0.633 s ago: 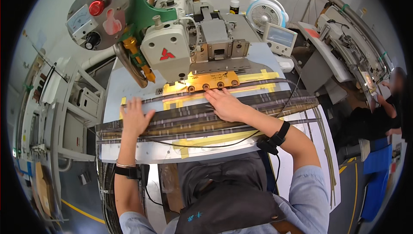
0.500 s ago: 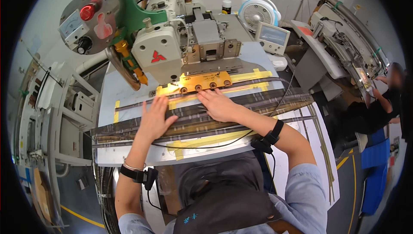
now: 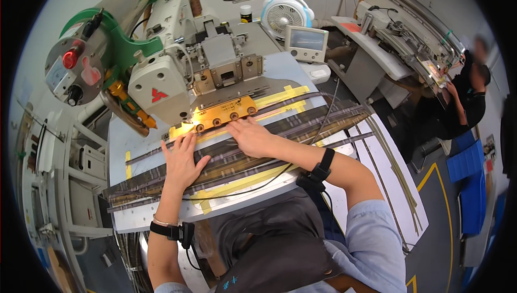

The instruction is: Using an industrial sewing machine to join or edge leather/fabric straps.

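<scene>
My left hand [image 3: 182, 165] lies flat with spread fingers. Its fingertips touch the dark strip just in front of an orange-yellow metal plate [image 3: 225, 113], and its thumb points right. Stretched across the same strip, my right hand [image 3: 253, 138] has its fingers flat, tips close to the plate's front edge. Several dark striped strips [image 3: 280, 129] run side by side across the worktable under both hands. Above the plate stands the white head of a sewing machine [image 3: 160, 82], with a bright lamp glow at the plate's left end. Neither hand grips anything.
A black cable [image 3: 239, 196] crosses the strips and passes under my right forearm. Behind the table stand a small screen [image 3: 305, 40] and a fan [image 3: 284, 17]. Yellow tape [image 3: 128, 165] marks the tabletop. At far right another person [image 3: 467, 99] works at a second machine.
The whole view has turned, so the machine and table sit farther left in the picture. Both hands keep about the same place at the plate, fingers still flat. The other person's posture has shifted.
</scene>
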Motion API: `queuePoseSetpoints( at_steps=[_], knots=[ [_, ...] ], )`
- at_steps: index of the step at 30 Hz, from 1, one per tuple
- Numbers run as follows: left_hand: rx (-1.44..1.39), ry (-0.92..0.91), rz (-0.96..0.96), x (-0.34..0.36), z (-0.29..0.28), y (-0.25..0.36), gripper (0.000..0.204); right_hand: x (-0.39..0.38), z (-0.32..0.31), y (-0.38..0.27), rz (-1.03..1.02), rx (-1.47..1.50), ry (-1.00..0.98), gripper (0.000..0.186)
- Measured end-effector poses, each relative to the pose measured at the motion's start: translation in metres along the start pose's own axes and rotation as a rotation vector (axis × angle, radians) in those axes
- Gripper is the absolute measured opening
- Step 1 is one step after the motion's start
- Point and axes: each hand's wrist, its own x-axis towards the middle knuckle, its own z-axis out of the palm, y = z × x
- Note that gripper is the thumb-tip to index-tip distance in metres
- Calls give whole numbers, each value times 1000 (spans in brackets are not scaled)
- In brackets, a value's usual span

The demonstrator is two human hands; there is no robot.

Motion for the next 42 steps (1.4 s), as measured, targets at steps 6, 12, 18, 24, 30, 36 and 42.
queuePoseSetpoints(
  at_steps=[6,12,18,24,30,36,42],
  knots=[
    [-49,9,-14,-4,3,-3,65,-59,-21,60,270,-181,26,49],
    [-47,24,8,-8,5,-5,68,-56,-11,72,332,-203,78,43],
    [-137,-138,-98,-6,0,3,70,-52,-25,63,300,-100,149,18],
    [86,-250,-29,-2,-16,9,58,-87,-12,-34,-139,171,149,14],
    [-278,161,41,-60,-43,29,47,-89,13,-56,-323,81,263,24],
    [-952,-372,-550,-130,-45,65,34,-81,-17,-59,-209,100,327,10],
    [-2009,224,-476,-121,-21,87,45,-83,-72,-63,-179,421,109,20]
  ],
)
